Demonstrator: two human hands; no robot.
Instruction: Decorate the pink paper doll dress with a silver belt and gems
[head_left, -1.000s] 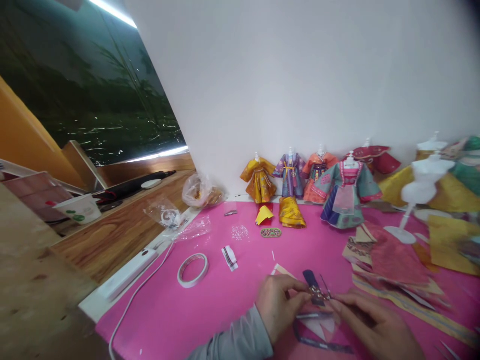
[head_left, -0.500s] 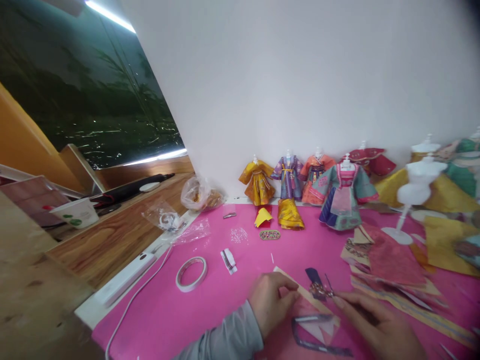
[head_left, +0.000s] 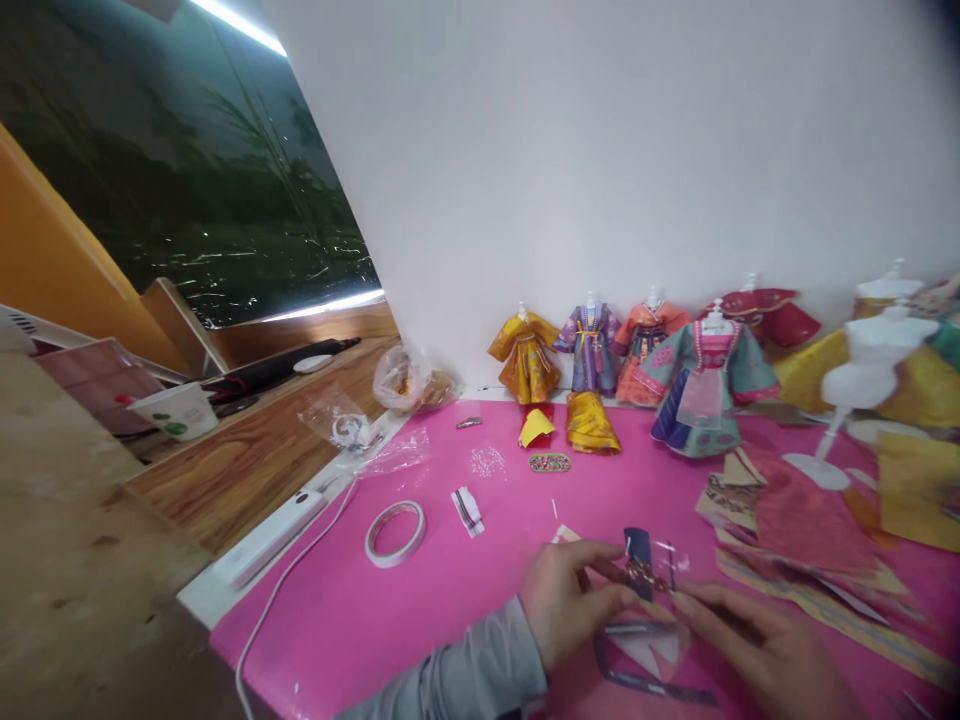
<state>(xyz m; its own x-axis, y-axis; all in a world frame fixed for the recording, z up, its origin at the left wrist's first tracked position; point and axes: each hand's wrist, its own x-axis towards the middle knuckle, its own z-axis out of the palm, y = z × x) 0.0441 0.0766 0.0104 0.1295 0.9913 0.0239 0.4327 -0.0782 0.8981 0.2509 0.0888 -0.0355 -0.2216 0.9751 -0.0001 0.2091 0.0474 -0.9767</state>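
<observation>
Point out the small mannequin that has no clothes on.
The white mannequin at right, just beyond the pink fabric: its torso is bare, while the others in clear view wear garments, like the leftmost one's golden robe.

A little dark blue strip (head_left: 638,546) is framed by the left hand (head_left: 566,600) and right hand (head_left: 757,640), one end pointed away, with a brownish beaded piece (head_left: 646,576) laid crosswise over it; individual beads can't really be made out.
</observation>
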